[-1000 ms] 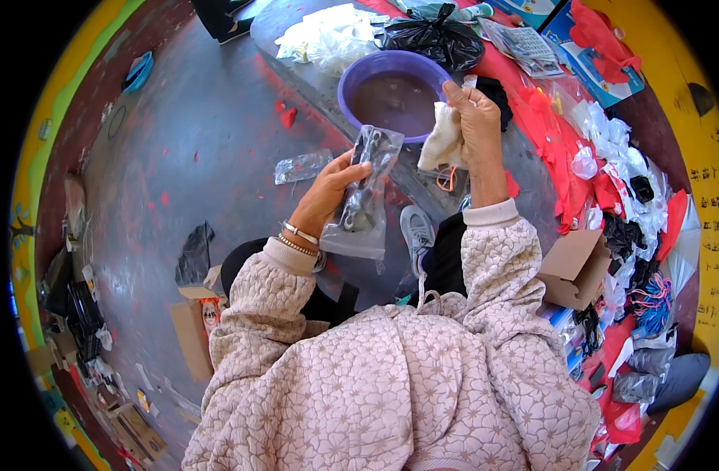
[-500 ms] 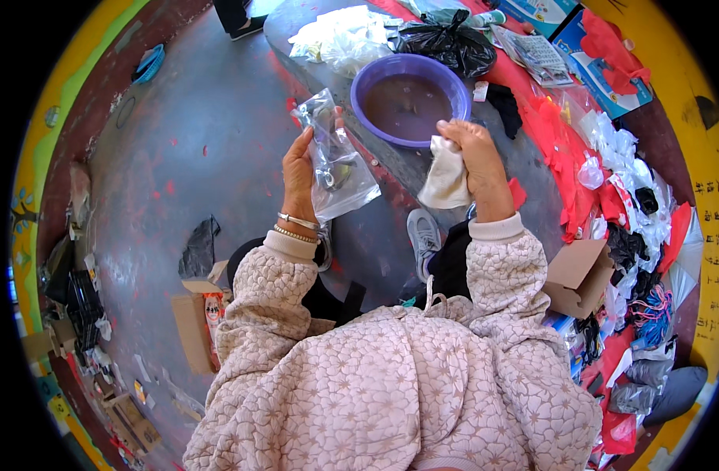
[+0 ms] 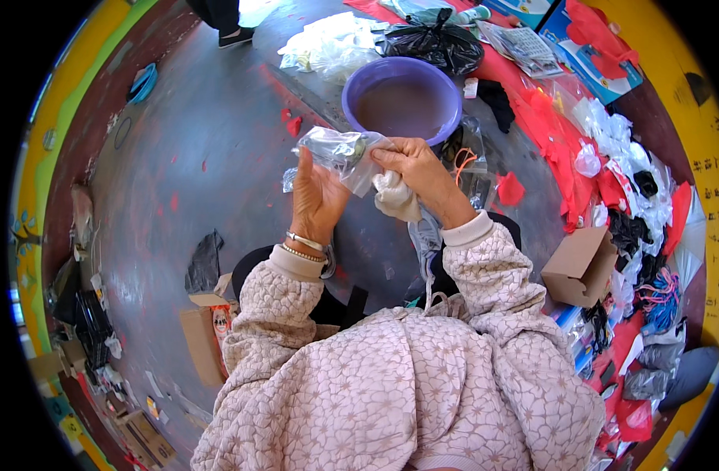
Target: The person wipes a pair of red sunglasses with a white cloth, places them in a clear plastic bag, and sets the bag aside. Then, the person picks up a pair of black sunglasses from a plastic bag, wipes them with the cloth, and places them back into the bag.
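Observation:
A clear plastic bag (image 3: 336, 151) lies across my two hands, level with the near rim of the purple basin. Something small and dark shows through it, too unclear to name. My left hand (image 3: 318, 196) grips the bag's left part, thumb up and fingers partly behind it. With thumb and fingers my right hand (image 3: 422, 174) pinches the bag's right end. The same hand keeps hold of a bunched white cloth (image 3: 396, 196), which hangs below the fingers close to the bag.
The purple basin (image 3: 451, 118) of murky water stands just beyond my hands. Behind it lie a black plastic bag (image 3: 438, 47) and white bags (image 3: 332, 45). Red cloth and plastic bags line the right side. Cardboard boxes (image 3: 581, 265) flank my legs. Another person's shoe (image 3: 236, 37) is at the top left.
My hands have come together. The bag, upright before, now lies sideways, and my right hand has moved left with the cloth and taken the bag's right end.

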Demonstrator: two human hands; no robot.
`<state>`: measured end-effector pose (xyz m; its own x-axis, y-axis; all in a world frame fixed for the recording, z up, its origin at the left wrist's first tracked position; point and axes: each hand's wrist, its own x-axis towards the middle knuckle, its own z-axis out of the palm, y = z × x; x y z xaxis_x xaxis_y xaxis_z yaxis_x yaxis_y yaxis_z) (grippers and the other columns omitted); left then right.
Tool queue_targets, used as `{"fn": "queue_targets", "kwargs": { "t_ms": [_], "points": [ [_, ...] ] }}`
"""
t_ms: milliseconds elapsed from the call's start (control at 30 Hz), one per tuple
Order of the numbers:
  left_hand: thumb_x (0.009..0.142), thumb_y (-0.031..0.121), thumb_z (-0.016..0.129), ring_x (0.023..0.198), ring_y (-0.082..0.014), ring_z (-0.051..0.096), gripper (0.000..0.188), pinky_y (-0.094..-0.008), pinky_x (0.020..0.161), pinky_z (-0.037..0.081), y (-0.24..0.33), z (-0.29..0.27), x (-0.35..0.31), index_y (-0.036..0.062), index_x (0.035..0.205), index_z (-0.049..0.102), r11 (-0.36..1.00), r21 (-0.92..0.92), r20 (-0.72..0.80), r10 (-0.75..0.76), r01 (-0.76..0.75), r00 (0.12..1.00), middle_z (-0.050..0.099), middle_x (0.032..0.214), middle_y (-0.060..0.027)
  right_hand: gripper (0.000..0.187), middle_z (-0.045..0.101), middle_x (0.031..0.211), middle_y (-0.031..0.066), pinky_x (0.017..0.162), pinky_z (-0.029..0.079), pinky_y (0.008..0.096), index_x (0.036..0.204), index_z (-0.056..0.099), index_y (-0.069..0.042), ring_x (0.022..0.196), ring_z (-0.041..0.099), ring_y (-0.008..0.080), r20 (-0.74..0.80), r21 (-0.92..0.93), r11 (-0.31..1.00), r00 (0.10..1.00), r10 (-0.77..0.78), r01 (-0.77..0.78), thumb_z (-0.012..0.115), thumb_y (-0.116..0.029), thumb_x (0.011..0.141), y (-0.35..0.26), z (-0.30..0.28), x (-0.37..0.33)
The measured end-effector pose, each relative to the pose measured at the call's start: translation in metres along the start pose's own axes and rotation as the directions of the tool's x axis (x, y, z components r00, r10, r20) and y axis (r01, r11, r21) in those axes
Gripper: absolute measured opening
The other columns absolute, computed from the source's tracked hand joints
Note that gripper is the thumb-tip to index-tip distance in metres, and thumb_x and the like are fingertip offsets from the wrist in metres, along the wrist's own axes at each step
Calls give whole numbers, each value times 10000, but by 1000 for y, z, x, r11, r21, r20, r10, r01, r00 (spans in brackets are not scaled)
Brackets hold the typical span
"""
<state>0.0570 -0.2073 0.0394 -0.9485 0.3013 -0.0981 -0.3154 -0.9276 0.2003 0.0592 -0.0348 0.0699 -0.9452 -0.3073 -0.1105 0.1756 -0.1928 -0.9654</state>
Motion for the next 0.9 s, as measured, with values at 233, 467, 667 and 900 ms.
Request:
{"fn": "queue_targets", "kwargs": {
  "t_ms": [233, 467, 667, 900],
  "points": [
    [830, 106, 598, 1106, -247, 505, 408, -374, 1002, 371, -2, 3, -2, -22, 1187, 447, 1000, 23, -153, 5, -1, 988, 525, 1190, -132, 206, 602, 664, 9, 539, 418, 214, 743, 650, 2, 582, 525, 61, 1, -250, 968, 1000, 26, -25, 595, -179, 824, 1, -11, 1],
    [820, 125, 622, 1114, -276, 503, 411, -426, 1019, 349, -3, 4, -6, 24, 1184, 459, 998, -38, -52, -54, 52, 997, 538, 1185, -120, 220, 574, 619, -5, 522, 402, 212, 670, 623, -20, 548, 504, 57, -1, -32, 998, 998, 58, -58, 604, -182, 818, -7, -5, 1],
    [810, 134, 595, 1140, -302, 479, 441, -454, 1022, 337, -13, -3, -4, 1, 1201, 439, 992, -114, -140, -66, 50, 988, 527, 1191, -156, 194, 571, 616, -1, 515, 399, 207, 659, 621, -25, 548, 500, 49, -55, -263, 965, 998, 12, -26, 611, -169, 788, 5, -11, 6],
    [810, 124, 607, 1074, -299, 530, 391, -440, 966, 415, -4, 5, -2, -15, 1149, 471, 985, -174, -141, -31, 5, 990, 555, 1131, -162, 202, 575, 620, 10, 512, 406, 218, 662, 618, -12, 550, 508, 65, -50, -212, 977, 999, 15, -25, 612, -174, 782, 3, -2, 5]
  ]
}}
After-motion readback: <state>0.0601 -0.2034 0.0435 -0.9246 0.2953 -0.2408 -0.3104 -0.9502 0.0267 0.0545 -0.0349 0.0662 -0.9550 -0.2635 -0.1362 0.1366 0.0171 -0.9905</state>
